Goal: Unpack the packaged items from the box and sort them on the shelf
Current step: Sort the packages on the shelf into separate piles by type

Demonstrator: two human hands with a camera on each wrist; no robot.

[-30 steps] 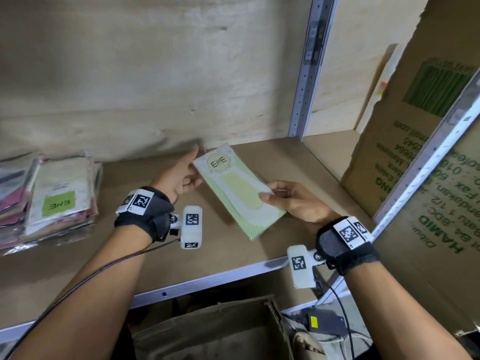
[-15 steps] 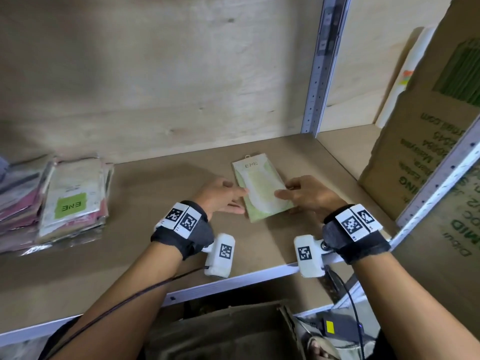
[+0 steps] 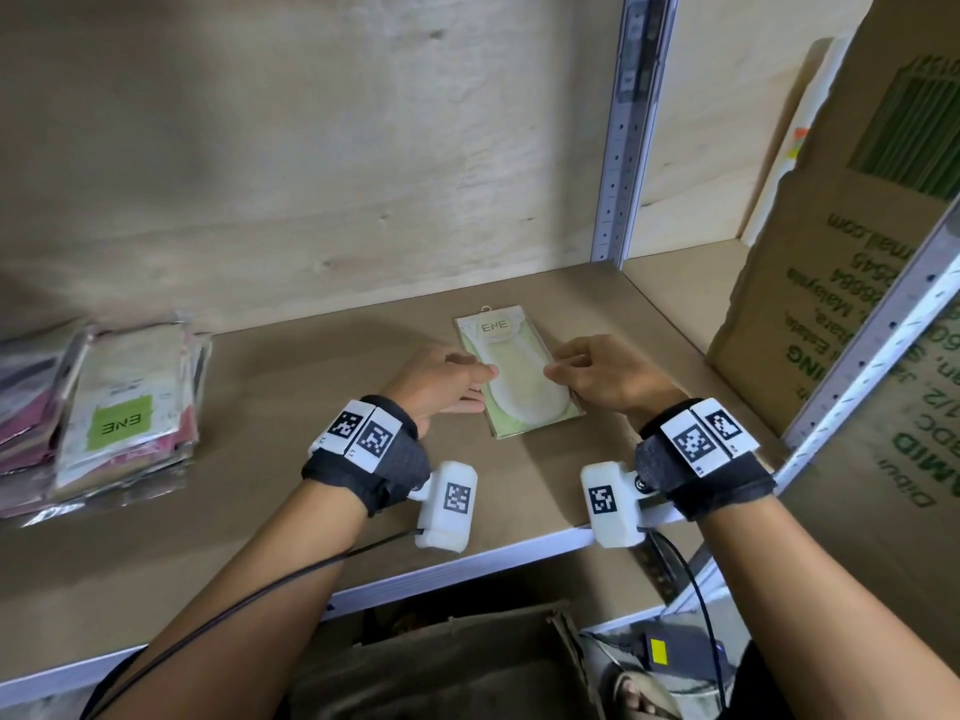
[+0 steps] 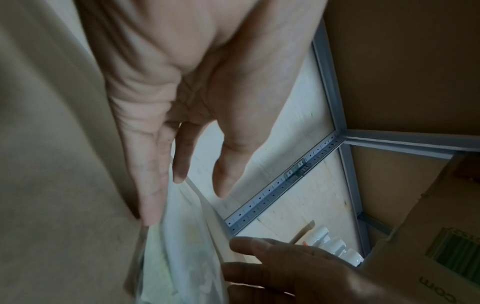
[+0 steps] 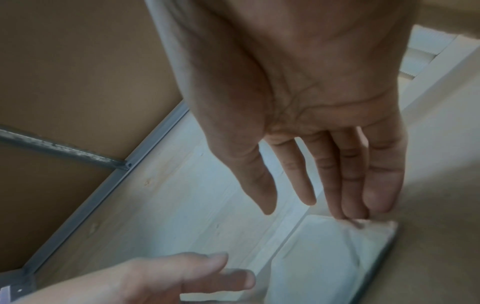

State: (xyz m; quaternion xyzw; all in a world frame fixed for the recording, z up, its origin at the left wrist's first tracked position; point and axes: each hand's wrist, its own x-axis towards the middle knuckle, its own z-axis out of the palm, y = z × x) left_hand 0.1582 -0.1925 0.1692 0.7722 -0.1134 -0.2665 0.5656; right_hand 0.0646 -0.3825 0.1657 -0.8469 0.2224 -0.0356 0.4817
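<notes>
A flat pale-green plastic packet with a cream sole-shaped insert and an ENE label [image 3: 517, 374] lies on the brown board shelf [image 3: 270, 517], towards its back right corner, label end nearest the back wall. The left hand [image 3: 441, 384] has its fingers straight and relaxed, fingertips [image 4: 152, 207] touching the packet's left edge. The right hand [image 3: 608, 376] is likewise spread, with its fingertips [image 5: 350, 211] resting on the right edge. At the shelf's left edge sits a stack of clear-wrapped packets, the top one bearing a green ENE label [image 3: 111, 418]. A brown cardboard box with green printing [image 3: 841, 283] stands beyond the grey perforated steel upright [image 3: 623, 163].
</notes>
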